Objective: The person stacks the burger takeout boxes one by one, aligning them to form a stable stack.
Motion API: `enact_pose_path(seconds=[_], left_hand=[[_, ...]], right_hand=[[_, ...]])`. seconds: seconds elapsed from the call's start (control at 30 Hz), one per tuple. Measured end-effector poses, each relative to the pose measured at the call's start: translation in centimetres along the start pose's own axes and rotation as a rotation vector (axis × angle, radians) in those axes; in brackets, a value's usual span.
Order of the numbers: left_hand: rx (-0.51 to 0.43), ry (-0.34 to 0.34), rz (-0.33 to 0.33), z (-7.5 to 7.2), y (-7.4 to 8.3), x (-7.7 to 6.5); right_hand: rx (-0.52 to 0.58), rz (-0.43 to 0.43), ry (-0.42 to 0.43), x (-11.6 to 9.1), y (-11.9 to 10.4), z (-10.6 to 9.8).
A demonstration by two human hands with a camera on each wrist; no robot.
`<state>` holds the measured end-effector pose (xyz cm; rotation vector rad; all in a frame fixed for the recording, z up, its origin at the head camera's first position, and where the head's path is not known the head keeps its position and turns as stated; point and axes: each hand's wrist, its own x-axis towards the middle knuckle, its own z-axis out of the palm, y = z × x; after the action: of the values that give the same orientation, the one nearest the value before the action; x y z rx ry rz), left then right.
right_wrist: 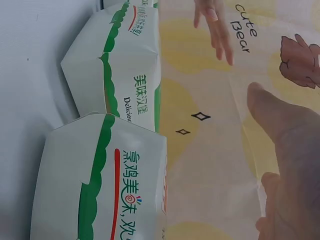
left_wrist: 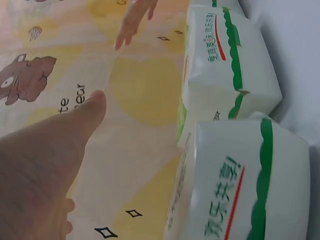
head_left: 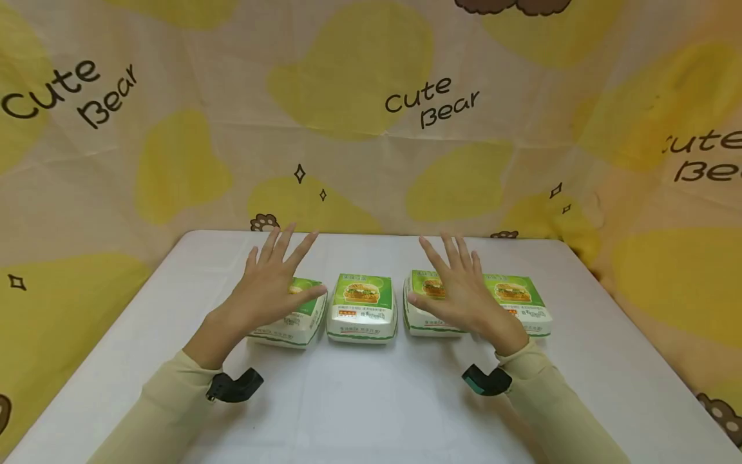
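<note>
Several white and green cardboard burger boxes stand in a row on the table. My left hand (head_left: 266,290) is held above the leftmost burger box (head_left: 301,328), fingers spread and nothing in it. Beside that stands a second burger box (head_left: 362,316), not covered by either hand. On the other side my right hand (head_left: 460,293), its fingers also fanned out, overlaps a third burger box (head_left: 426,319) and the edge of the rightmost burger box (head_left: 527,303). In the left wrist view the thumb (left_wrist: 82,120) points away from the boxes' closed sides; the right wrist view shows the other thumb (right_wrist: 280,115) likewise apart from them.
The table (head_left: 348,399) has a white cover. Behind it hangs a yellow and cream cloth (head_left: 359,161) with "Cute Bear" lettering, which also runs down both sides. A dark camera mount sits on the left wrist (head_left: 234,386) and another on the right wrist (head_left: 487,380).
</note>
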<state>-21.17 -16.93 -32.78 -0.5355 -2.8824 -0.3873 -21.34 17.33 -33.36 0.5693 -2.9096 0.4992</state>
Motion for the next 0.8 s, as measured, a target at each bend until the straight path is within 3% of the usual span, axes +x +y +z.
enact_pose_path(seconds=[0.4, 0.8], left_hand=[[-0.074, -0.07, 0.034, -0.8, -3.3, -1.6], [-0.315, -0.284, 0.007, -0.5, -7.4, -2.9]], right_hand=[[0.027, -0.023, -0.052, -0.2, 0.0, 0.2], [0.02, -0.041, -0.046, -0.1, 0.1, 0.3]])
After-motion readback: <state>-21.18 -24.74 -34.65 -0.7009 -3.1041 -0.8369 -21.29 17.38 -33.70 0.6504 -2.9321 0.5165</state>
